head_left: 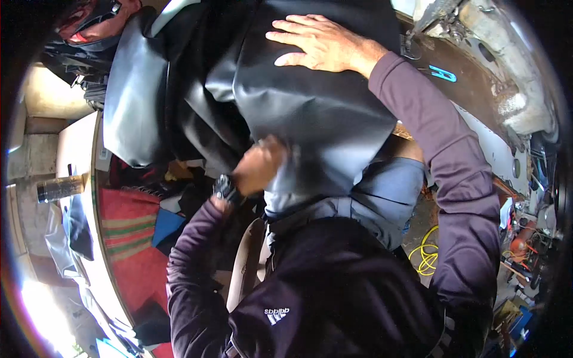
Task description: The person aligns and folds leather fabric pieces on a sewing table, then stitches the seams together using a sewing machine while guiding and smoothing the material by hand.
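A large sheet of glossy black material (pixel 310 113) lies across the lap and the work surface, with folds and drapes toward the left. On its upper part my right hand (pixel 322 45) rests flat, palm down, fingers spread. My left hand (pixel 259 164), with a black watch (pixel 225 188) on the wrist, is at the lower left part of the sheet. Its fingers are smeared by motion, so whether they grip the material cannot be made out.
A light blue object (pixel 443 73) lies on the brown surface at upper right, beside a worn grey machine (pixel 507 65). Red striped cloth (pixel 128 227) is at left. Yellow cable (pixel 425 256) and assorted tools lie at lower right.
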Available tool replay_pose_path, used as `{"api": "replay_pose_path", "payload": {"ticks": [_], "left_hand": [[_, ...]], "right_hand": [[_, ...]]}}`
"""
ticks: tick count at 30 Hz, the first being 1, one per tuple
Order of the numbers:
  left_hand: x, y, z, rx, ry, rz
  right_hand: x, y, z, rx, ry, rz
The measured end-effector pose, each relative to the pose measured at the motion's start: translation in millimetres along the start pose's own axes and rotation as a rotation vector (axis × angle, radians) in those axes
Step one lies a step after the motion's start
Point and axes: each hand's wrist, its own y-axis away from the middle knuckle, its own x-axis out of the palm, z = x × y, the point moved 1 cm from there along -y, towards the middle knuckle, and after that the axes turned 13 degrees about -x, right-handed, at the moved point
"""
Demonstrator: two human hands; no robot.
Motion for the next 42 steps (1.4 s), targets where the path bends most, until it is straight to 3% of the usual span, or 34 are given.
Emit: {"api": "replay_pose_path", "payload": {"ticks": [2, 4, 7, 8, 10, 12, 14, 16, 18, 20, 22, 29, 34, 37, 40, 42], "left_hand": [[2, -65, 16, -0.157, 0.223, -0.114], [34, -104, 47, -0.234, 0.223, 0.074], [68, -125, 54, 0.080, 0.155, -0.164], [77, -123, 53, 0.060, 0.233, -0.172], [50, -101, 34, -0.172, 0.565, -0.048], [53, -72, 17, -0.255, 0.583, -0.075], [24, -63, -27, -0.052, 0.473, 0.006], [33, -68, -61, 0.154, 0.678, 0.133], [83, -76, -92, 0.031, 0.817, 0.448], [201, -84, -124, 0.061, 0.613, 0.652], [264, -111, -124, 0.016, 0.474, 0.756], [402, -281, -53, -0.350, 0.289, 0.609], [475, -370, -18, -0.494, 0.212, 0.609], [500, -391, -11, -0.520, 0.191, 0.637], [511, -393, -10, -0.520, 0.194, 0.649], [508, -384, -10, -0.493, 0.197, 0.651]], "right_hand": [[-17, 4, 16, 0.075, 0.000, 0.096], [-20, 17, 28, 0.125, -0.014, 0.074], [-12, 44, 27, 0.120, -0.068, -0.101], [-13, 49, 24, 0.157, -0.018, -0.084], [-11, 52, 22, 0.173, -0.036, -0.107], [-15, 52, 23, 0.165, -0.069, -0.087], [-14, 53, 24, 0.171, -0.073, -0.105], [-14, 53, 25, 0.148, -0.069, -0.121], [-14, 54, 26, 0.137, -0.059, -0.139], [-17, 54, 28, 0.142, -0.097, -0.174], [-25, 52, 28, 0.149, -0.119, -0.180], [-46, 44, 23, 0.202, -0.389, -0.034], [-50, 39, 23, 0.257, -0.495, 0.099], [-41, 44, 23, 0.189, -0.420, 0.327], [-49, 39, 21, 0.234, -0.415, 0.258], [-50, 32, 28, 0.262, -0.221, 0.253]]}}
